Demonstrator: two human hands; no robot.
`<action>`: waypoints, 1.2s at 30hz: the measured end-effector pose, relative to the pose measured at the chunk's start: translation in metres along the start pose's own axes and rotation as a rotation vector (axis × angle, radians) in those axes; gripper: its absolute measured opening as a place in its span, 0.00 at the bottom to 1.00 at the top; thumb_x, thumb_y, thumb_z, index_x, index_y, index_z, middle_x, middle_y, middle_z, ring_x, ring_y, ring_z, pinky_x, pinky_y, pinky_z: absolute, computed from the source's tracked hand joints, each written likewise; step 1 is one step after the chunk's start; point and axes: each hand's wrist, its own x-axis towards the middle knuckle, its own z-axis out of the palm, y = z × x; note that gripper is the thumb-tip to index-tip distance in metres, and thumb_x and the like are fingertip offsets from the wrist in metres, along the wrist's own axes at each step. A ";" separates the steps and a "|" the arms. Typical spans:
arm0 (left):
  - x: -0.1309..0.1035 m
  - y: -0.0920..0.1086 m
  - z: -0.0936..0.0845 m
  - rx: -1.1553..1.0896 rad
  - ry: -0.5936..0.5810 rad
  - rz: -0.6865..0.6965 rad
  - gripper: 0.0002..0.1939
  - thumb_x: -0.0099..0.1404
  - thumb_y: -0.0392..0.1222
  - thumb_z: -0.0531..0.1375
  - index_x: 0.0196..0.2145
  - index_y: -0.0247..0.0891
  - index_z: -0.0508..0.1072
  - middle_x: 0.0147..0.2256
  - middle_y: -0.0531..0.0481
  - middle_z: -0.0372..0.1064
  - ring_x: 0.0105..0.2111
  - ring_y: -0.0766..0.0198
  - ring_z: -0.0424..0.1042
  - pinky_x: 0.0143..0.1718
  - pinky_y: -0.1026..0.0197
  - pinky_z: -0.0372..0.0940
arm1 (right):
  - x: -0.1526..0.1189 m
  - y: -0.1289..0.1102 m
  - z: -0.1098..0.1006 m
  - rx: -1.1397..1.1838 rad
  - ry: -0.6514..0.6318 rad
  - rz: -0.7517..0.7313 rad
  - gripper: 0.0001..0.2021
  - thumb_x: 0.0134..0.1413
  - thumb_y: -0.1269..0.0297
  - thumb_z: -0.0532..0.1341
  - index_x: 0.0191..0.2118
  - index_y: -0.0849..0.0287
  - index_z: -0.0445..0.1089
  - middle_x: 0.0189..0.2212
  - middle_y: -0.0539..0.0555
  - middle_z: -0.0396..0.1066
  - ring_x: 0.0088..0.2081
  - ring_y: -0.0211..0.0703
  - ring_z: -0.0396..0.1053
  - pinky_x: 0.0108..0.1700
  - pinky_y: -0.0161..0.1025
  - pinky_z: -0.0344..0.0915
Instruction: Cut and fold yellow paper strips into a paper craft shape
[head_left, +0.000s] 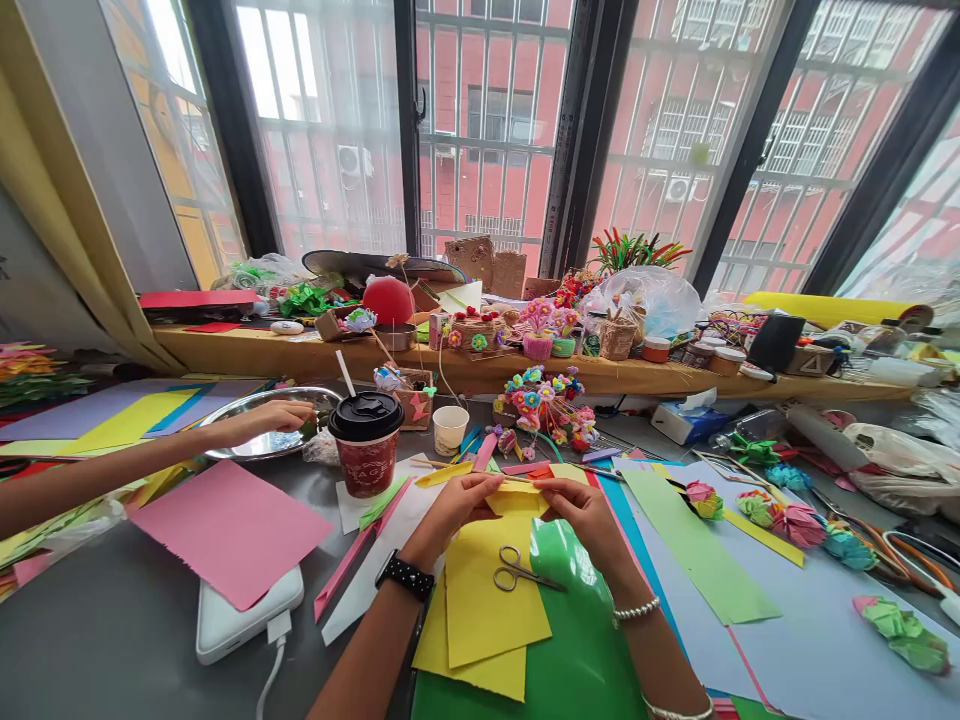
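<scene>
My left hand (463,505), with a black watch on the wrist, pinches one end of a folded strip of yellow paper (516,487). The other end is pinched by my right hand (576,515), which has a beaded bracelet on its wrist. Just below the hands lie yellow paper sheets (495,620), stacked and overlapping on a green glossy folder (592,660). A small pair of scissors (517,572) rests across the sheets, its blades pointing right onto the green surface.
Another person's hand (274,422) reaches from the left over a metal tray (247,440). A lidded coffee cup (366,445) and paper cup (450,430) stand ahead. Pink paper (232,530) overlaps a white power bank (247,610). Paper flowers (799,522) lie right; crafts line the windowsill.
</scene>
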 end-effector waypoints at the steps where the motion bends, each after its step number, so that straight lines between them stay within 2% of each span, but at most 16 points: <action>1: 0.000 -0.001 0.000 -0.005 0.010 -0.007 0.19 0.44 0.48 0.64 0.31 0.32 0.73 0.30 0.46 0.71 0.29 0.64 0.68 0.32 0.63 0.62 | 0.000 0.001 0.000 0.000 0.000 -0.002 0.12 0.41 0.59 0.62 0.33 0.59 0.74 0.33 0.54 0.73 0.25 0.38 0.70 0.30 0.36 0.68; 7: 0.001 -0.002 -0.002 0.001 0.015 -0.029 0.15 0.42 0.44 0.66 0.28 0.32 0.75 0.27 0.49 0.70 0.27 0.68 0.67 0.32 0.66 0.61 | 0.001 0.004 0.000 -0.004 -0.006 -0.011 0.10 0.42 0.60 0.62 0.33 0.58 0.74 0.33 0.54 0.73 0.26 0.39 0.70 0.30 0.36 0.69; 20: 0.007 -0.005 -0.003 0.097 0.046 0.072 0.17 0.41 0.46 0.65 0.28 0.32 0.76 0.24 0.50 0.70 0.23 0.69 0.65 0.28 0.65 0.62 | 0.001 0.002 0.001 -0.017 0.013 0.021 0.13 0.41 0.57 0.62 0.32 0.60 0.73 0.31 0.54 0.72 0.25 0.39 0.69 0.30 0.37 0.69; 26: 0.010 -0.009 -0.002 0.148 0.064 0.124 0.17 0.43 0.48 0.64 0.28 0.32 0.76 0.24 0.49 0.70 0.23 0.68 0.64 0.27 0.65 0.61 | 0.000 -0.003 0.004 -0.012 -0.045 0.044 0.15 0.42 0.56 0.61 0.36 0.60 0.71 0.34 0.55 0.71 0.34 0.43 0.69 0.32 0.36 0.68; 30: 0.009 -0.009 0.000 0.160 0.037 0.107 0.17 0.43 0.48 0.64 0.28 0.32 0.76 0.25 0.49 0.70 0.23 0.67 0.65 0.26 0.65 0.61 | 0.002 0.003 0.009 -0.039 0.027 0.096 0.18 0.38 0.52 0.62 0.29 0.64 0.72 0.25 0.54 0.71 0.25 0.41 0.69 0.26 0.36 0.68; 36: 0.009 -0.008 0.000 0.132 0.015 0.090 0.18 0.40 0.49 0.65 0.27 0.32 0.76 0.26 0.48 0.71 0.24 0.67 0.65 0.29 0.64 0.62 | 0.002 0.007 0.009 -0.004 0.051 0.125 0.17 0.35 0.53 0.64 0.28 0.65 0.72 0.24 0.53 0.71 0.21 0.39 0.69 0.25 0.37 0.68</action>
